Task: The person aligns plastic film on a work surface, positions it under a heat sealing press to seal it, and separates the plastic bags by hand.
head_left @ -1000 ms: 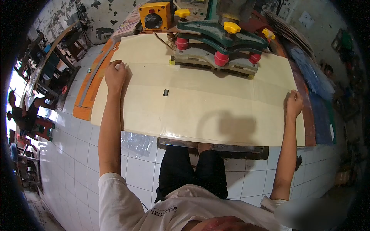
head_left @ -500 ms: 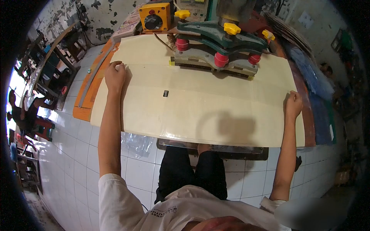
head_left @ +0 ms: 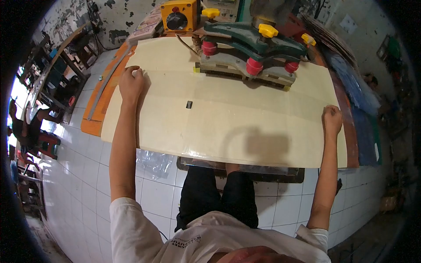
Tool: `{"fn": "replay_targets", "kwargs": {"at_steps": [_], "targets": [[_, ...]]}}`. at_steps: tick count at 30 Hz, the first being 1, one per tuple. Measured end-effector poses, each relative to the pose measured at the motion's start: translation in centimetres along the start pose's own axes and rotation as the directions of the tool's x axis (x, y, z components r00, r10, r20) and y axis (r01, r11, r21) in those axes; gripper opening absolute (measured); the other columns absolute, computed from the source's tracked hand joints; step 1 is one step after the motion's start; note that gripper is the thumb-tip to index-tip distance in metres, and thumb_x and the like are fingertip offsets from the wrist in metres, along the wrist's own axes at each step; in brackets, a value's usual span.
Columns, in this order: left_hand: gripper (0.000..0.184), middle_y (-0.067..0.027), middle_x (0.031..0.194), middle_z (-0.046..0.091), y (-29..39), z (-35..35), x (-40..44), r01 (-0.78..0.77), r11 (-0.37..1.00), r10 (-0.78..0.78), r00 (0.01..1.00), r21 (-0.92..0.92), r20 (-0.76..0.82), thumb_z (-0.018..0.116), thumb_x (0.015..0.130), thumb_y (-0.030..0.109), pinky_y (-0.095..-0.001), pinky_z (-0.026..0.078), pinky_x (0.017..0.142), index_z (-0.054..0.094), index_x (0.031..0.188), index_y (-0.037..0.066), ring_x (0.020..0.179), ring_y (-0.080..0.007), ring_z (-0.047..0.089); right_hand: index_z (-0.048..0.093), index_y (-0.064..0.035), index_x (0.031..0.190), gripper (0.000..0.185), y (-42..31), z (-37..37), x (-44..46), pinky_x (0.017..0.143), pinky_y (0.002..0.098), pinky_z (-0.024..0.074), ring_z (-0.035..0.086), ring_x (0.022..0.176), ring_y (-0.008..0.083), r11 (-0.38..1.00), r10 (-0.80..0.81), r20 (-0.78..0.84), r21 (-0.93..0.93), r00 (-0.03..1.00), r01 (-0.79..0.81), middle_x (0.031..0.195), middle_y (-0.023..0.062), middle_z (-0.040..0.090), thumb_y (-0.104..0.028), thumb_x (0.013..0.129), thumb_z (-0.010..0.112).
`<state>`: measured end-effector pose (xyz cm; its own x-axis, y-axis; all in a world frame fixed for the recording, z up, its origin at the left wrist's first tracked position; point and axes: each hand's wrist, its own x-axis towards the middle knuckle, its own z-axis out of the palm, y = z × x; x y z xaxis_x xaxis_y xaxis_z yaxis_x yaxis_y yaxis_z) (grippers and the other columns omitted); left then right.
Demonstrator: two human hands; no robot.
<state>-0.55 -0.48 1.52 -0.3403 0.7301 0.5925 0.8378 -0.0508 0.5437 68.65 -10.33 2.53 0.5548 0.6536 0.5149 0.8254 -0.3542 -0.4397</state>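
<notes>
Sheet [head_left: 215, 127] under both your hands, its long axis running nine to three o'clock; your left hand [head_left: 131, 84] rests at ten o'clock from its centre, your right hand [head_left: 333, 119] at three, well apart, each curled into a loose fist with nothing seen inside. The black chip [head_left: 189, 104] lies on the sheet at four o'clock from your left hand, the nearer one, with the press [head_left: 241, 33] at one o'clock from the chip.
</notes>
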Motion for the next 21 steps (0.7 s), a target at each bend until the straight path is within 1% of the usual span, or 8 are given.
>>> {"fn": "replay_targets", "kwargs": {"at_steps": [3,5,6,8,11,16,18,21], "targets": [[0.030,-0.0194,0.112,0.067,0.0,0.1,-0.1,0.036,0.999,-0.034,0.998,-0.027,0.057,0.060,0.088,0.024,-0.0424,0.049,0.093,0.073,0.106,0.003,0.105,-0.0364,0.064,0.073,-0.0045,0.101,0.034,0.4,0.3,-0.2,0.089,0.0410,0.0501,0.067,0.100,0.0357,0.999,-0.048,-0.030,-0.027,0.998,0.047,0.103,0.0181,0.071,-0.033,0.086,0.064],[0.031,-0.0197,0.113,0.067,-0.1,0.2,0.1,-0.004,1.000,0.004,0.999,-0.006,0.051,0.061,0.088,0.024,-0.0424,0.049,0.093,0.073,0.107,0.003,0.105,-0.0364,0.064,0.072,-0.0055,0.106,0.038,-0.2,-0.3,0.1,0.090,0.0417,0.0498,0.066,0.104,0.0351,0.990,0.006,0.099,-0.142,0.995,0.008,0.110,0.0168,0.070,-0.036,0.085,0.065],[0.031,-0.0200,0.114,0.066,-0.3,0.2,0.1,-0.046,0.999,0.045,0.998,0.019,0.052,0.061,0.087,0.024,-0.0424,0.049,0.094,0.072,0.108,0.003,0.106,-0.0364,0.064,0.072,-0.0055,0.106,0.038,-1.0,-0.9,-0.1,0.090,0.0417,0.0498,0.066,0.104,0.0351,0.990,0.003,0.099,-0.142,0.995,0.011,0.110,0.0168,0.070,-0.036,0.085,0.065],[0.032,-0.0203,0.115,0.066,0.6,-0.1,-0.2,-0.060,0.998,0.060,0.997,0.008,0.057,0.061,0.087,0.024,-0.0425,0.049,0.094,0.072,0.108,0.003,0.106,-0.0366,0.064,0.070,-0.0064,0.113,0.041,-2.3,-1.7,-1.0,0.092,0.0428,0.0495,0.064,0.109,0.0345,0.981,0.029,0.127,-0.195,0.991,-0.004,0.119,0.0157,0.067,-0.036,0.085,0.066],[0.032,-0.0209,0.115,0.066,0.7,0.1,-0.6,-0.107,0.994,0.109,0.991,-0.027,0.079,0.061,0.087,0.023,-0.0425,0.049,0.094,0.072,0.109,0.002,0.106,-0.0369,0.064,0.067,-0.0074,0.119,0.045,-1.6,-1.3,-0.9,0.095,0.0439,0.0488,0.062,0.114,0.0346,0.983,0.003,0.123,-0.184,0.992,0.020,0.126,0.0160,0.063,-0.038,0.086,0.066],[0.032,-0.0210,0.113,0.067,1.0,0.3,-0.8,-0.142,0.984,0.157,0.976,-0.107,0.149,0.062,0.087,0.023,-0.0415,0.050,0.092,0.071,0.109,0.001,0.105,-0.0366,0.065,0.064,-0.0079,0.125,0.049,-0.9,-1.0,-0.7,0.096,0.0448,0.0481,0.062,0.114,0.0370,0.980,-0.040,0.113,-0.192,0.993,0.061,0.123,0.0184,0.065,-0.038,0.086,0.068],[0.032,-0.0204,0.112,0.067,1.1,0.5,-0.9,-0.208,0.970,0.231,0.952,-0.125,0.203,0.061,0.088,0.023,-0.0404,0.052,0.089,0.071,0.108,0.000,0.101,-0.0357,0.066,0.063,-0.0075,0.126,0.051,-0.3,-0.6,-0.5,0.097,0.0452,0.0478,0.061,0.114,0.0378,0.978,-0.071,0.098,-0.189,0.993,0.088,0.122,0.0199,0.065,-0.038,0.086,0.069],[0.032,-0.0193,0.111,0.067,1.2,0.7,-1.1,-0.234,0.963,0.261,0.932,-0.132,0.250,0.061,0.088,0.023,-0.0398,0.053,0.085,0.071,0.108,-0.001,0.094,-0.0343,0.068,0.062,-0.0060,0.127,0.053,0.5,0.3,-0.6,0.097,0.0451,0.0475,0.062,0.114,0.0393,0.967,-0.140,0.064,-0.206,0.988,0.150,0.122,0.0232,0.065,-0.037,0.085,0.071]]}}
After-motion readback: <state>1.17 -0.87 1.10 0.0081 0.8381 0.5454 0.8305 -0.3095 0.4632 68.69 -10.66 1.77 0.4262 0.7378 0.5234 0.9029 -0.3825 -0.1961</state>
